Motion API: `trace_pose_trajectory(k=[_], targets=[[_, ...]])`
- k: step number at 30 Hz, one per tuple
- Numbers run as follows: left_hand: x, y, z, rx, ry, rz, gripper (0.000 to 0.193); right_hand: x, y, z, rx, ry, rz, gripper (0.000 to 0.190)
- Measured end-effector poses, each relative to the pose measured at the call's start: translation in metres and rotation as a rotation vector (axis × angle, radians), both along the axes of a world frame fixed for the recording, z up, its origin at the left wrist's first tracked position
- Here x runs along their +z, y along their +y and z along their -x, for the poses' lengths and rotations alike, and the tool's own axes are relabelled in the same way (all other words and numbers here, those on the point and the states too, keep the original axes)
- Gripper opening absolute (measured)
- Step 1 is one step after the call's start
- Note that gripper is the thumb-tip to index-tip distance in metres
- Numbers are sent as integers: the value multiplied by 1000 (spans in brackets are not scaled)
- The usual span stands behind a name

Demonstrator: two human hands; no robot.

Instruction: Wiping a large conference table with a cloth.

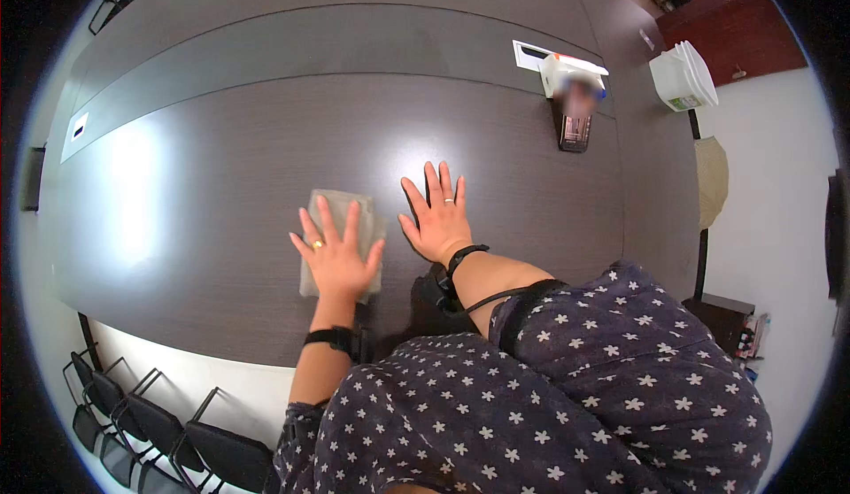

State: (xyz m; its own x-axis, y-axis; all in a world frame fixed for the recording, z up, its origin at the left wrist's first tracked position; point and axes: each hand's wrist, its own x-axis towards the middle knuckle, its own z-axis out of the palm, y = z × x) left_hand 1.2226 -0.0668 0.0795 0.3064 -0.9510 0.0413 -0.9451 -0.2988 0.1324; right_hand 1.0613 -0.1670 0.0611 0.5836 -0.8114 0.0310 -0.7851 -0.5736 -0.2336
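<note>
Fingers spread, my left hand (337, 258) is over a folded, translucent greyish-beige sheet (342, 196), which could be plastic or thin cloth. The palm covers the sheet's middle, and its edges show around the hand. To the right, my right hand (438, 222) is palm down on the dark wood-grain table (252, 162), fingers apart and holding nothing. A ring and a black wristband show on each arm.
Toward the back right stand a white box (556, 72) and a dark boxed item (575, 132), partly blurred. A white plastic bucket (677, 76) sits at the table's right edge. Black chairs (226, 447) line the lower left. White-framed socket panels (528, 56) are set into the tabletop.
</note>
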Motion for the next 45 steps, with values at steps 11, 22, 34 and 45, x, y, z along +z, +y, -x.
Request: trace_pose_trajectory(k=[11,22,34,45], targets=[[7,17,24,-88,52,-4,65,0,0,-1,6,-3,-35,58],[4,-16,15,-17,7,1,64,-1,-1,0,-2,0,-39,59],[-2,-60,-1,42,-57,-9,65,-1,-1,0,10,25,-35,58],[-4,-59,-3,35,-42,-11,65,-1,-2,0,16,13,-26,59]])
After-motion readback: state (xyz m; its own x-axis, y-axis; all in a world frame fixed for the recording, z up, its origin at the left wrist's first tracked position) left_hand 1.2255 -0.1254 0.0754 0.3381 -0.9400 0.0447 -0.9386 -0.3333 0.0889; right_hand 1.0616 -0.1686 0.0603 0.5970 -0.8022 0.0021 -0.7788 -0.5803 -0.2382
